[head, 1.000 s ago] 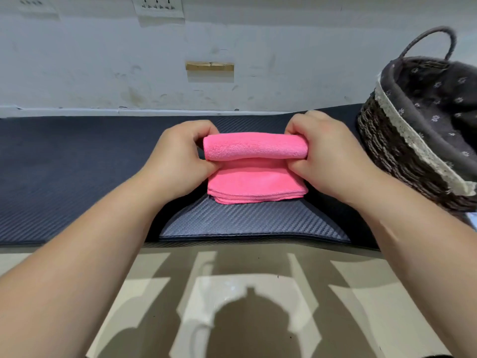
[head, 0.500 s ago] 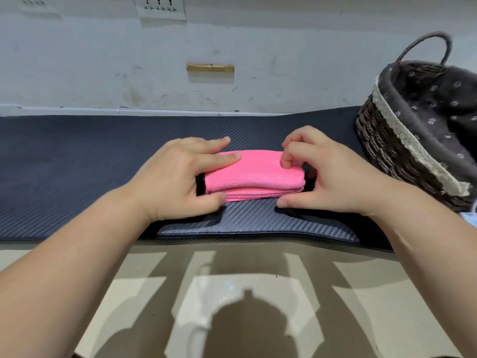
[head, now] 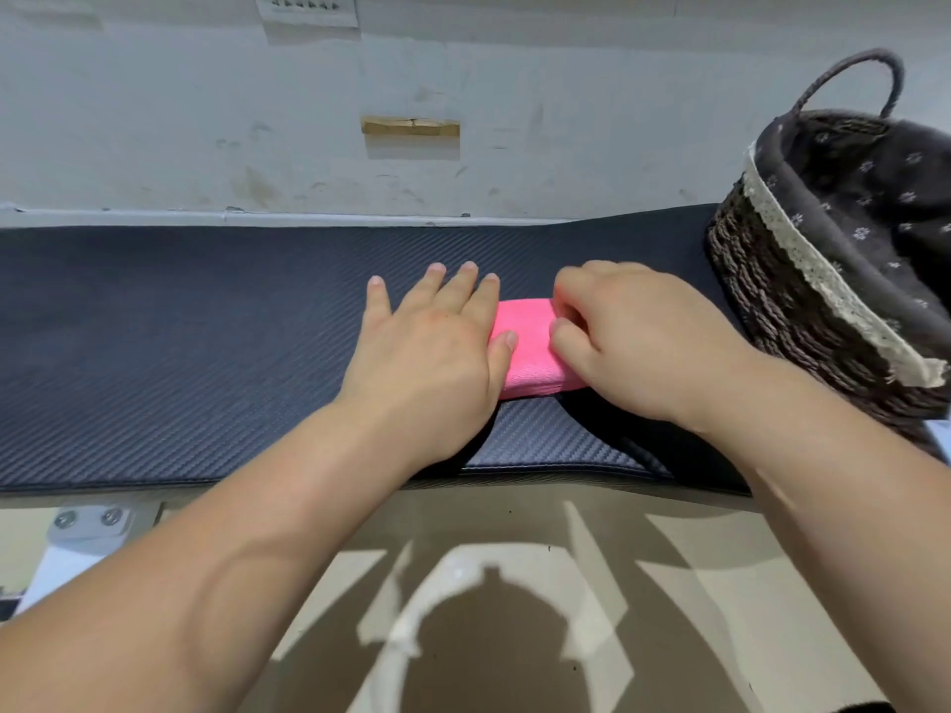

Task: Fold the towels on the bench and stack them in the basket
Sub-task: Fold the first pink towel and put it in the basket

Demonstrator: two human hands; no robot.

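**Bench along a scuffed white wall: fold looks finished, transfer pending**

Dark textured bench top with the wall behind it; the action sits right of centre.

- Left hand: flat, with the fingers straight and spread. The palm presses the left end of the pink towel and the thumb lies on its top face. The fingertips reach past the towel onto the bench. It grips nothing. The forearm comes in low from the lower left.
- Pink towel: a compact folded pad lying flat on the bench near the front edge. It sits between the two hands, and only its middle strip shows. It is not in the basket.
- Right hand: fingers curled at the towel's right end, thumb on top. This reads as a grip, though the contact underneath is hidden. The wrist angles in from the lower right.
- Basket: woven, with a dark floral liner, lace trim and a loop handle. It stands at the bench's right end, near the right hand and apart from the towel. Its floor is out of view.

Step, as a judgement: the last press on the fold, just ahead of pickup.

The next move calls for the left hand to change from pressing to gripping. Both hands should keep the layers clamped during the lift so the fold doesn't spring open. The towel then goes right over the rim and is set down flat.
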